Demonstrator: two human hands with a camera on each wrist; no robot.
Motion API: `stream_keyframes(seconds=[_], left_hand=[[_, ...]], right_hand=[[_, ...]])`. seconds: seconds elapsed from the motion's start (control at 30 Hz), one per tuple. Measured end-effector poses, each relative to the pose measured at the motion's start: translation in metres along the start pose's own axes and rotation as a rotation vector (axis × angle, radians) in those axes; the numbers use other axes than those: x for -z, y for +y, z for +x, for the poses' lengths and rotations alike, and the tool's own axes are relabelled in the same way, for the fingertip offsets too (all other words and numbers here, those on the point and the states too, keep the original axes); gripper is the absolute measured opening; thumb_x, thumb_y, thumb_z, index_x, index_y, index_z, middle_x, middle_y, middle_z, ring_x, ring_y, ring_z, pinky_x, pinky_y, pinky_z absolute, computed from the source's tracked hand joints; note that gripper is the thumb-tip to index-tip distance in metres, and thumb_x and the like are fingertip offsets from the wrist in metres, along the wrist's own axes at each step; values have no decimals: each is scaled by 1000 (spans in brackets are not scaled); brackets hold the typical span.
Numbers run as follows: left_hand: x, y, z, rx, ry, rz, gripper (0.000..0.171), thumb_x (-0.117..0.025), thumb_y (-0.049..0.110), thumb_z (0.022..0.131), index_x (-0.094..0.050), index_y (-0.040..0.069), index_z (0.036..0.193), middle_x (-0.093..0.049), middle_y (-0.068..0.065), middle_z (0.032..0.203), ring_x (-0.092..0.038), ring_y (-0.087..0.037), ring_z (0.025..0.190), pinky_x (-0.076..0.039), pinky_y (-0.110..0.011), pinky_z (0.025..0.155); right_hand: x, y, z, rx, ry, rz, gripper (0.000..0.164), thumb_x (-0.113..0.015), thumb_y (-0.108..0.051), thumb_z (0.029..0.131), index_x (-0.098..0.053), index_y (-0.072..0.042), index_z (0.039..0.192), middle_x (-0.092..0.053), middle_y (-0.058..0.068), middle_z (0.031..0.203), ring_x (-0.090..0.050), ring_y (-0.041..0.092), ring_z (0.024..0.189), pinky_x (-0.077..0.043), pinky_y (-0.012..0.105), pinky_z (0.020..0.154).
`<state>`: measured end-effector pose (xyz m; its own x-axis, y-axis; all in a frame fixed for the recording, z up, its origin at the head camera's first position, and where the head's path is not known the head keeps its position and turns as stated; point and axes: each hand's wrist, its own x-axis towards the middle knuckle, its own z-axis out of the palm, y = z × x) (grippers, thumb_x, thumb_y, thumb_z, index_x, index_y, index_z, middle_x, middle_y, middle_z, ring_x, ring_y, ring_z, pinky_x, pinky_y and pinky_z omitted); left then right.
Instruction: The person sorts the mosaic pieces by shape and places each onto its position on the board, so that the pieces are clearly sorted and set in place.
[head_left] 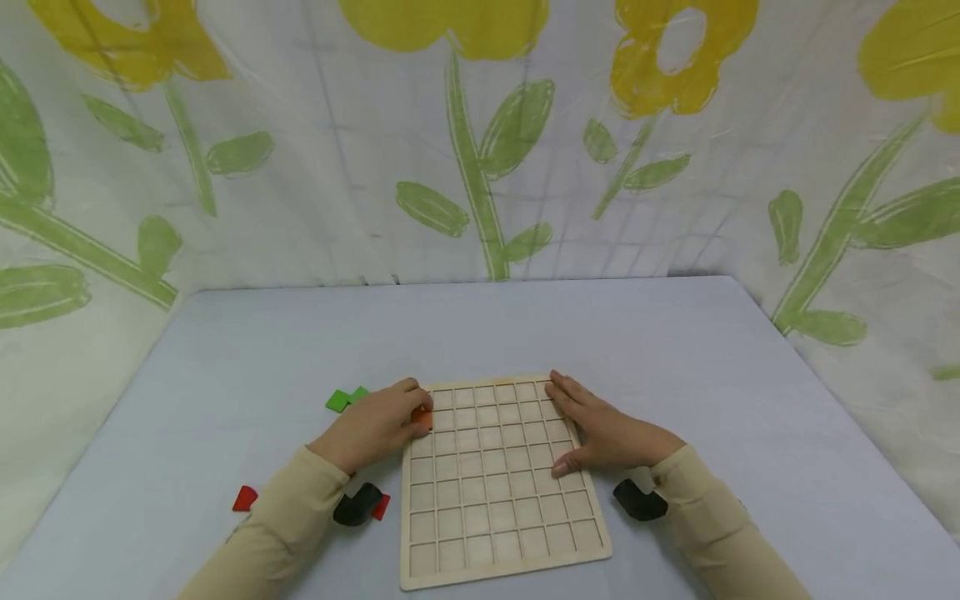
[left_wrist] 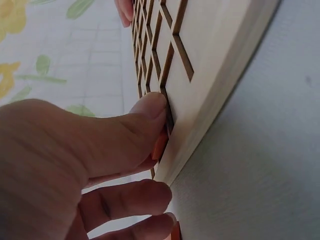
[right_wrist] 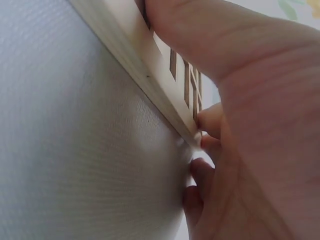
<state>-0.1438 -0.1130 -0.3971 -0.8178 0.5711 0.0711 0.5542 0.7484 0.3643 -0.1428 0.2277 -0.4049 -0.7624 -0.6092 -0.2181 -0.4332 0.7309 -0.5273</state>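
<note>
Nearest to the person: two tan sleeves (head_left: 288,521), cuffs reaching to the wrists. Near edge of the wooden grid board (head_left: 506,567) lies a little askew on the table; its thin ribs mark off square cells.

Beside each forearm, a black curved piece: one near the left cuff (head_left: 358,504), one below the right cuff (head_left: 640,501). Two red pieces on the left side: the first (head_left: 245,498) lies just beside the left sleeve, the second (head_left: 382,507) is partly covered by the black piece there.

Right hand (head_left: 603,432): spread wide, grasping nothing. Thumb rests on the board's face, fingers extended along its right edge toward the far corner.

Left hand (head_left: 381,425): narrow grip, thumb and finger pinching an orange piece (head_left: 423,419) at the board's left side, near the far corner. Fingers cover part of it; cannot tell whether it sits flat in a cell. In the left wrist view the remaining fingers are bent, off the piece, with an orange-red sliver (left_wrist: 175,231) by the lowest fingertip, identity unclear.

Past the left hand, two green pieces (head_left: 339,401) lie together on the pale table (head_left: 480,329). Behind its far edge hangs white cloth with yellow flowers and green leaves (head_left: 517,129).
</note>
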Motion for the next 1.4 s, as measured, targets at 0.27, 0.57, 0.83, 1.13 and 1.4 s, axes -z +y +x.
stream_keyframes(seconds=[0.27,0.57,0.83,1.13,1.4], left_hand=[[1,1,-6,24,2,15,16,-73,19,85,-65,11,97,-55,3,94,-49,-7,68,-45,-21,61],[19,-2,-13,69,-30,-5,33,-71,22,87,-62,9,116,-59,-1,106,-57,-11,77,-48,-26,68],[42,-16,-27,95,39,-22,25,-67,12,88,-64,8,112,-63,-2,99,-58,-10,77,-49,-27,68],[54,-45,-38,196,11,19,31,-70,8,84,-63,3,114,-60,-13,106,-59,-23,87,-51,-37,72],[52,-65,-44,293,-88,7,40,-71,10,82,-60,0,119,-57,-17,107,-57,-27,92,-50,-45,81]], right_hand=[[-2,1,0,13,1,11,116,-73,-56,73,-6,-5,153,5,11,161,1,31,147,-18,53,114],[-3,0,2,25,-1,9,116,-73,-57,73,-7,-6,153,4,11,161,0,31,147,-20,53,114],[-3,3,0,18,2,24,115,-73,-56,73,-8,-6,154,3,12,161,-1,33,147,-20,54,113],[-2,9,0,31,22,19,115,-73,-58,73,-9,-7,154,2,12,161,-2,33,147,-20,55,113],[-5,7,0,66,36,42,113,-72,-55,75,-10,-2,152,-1,18,159,-3,40,145,-19,60,111]])
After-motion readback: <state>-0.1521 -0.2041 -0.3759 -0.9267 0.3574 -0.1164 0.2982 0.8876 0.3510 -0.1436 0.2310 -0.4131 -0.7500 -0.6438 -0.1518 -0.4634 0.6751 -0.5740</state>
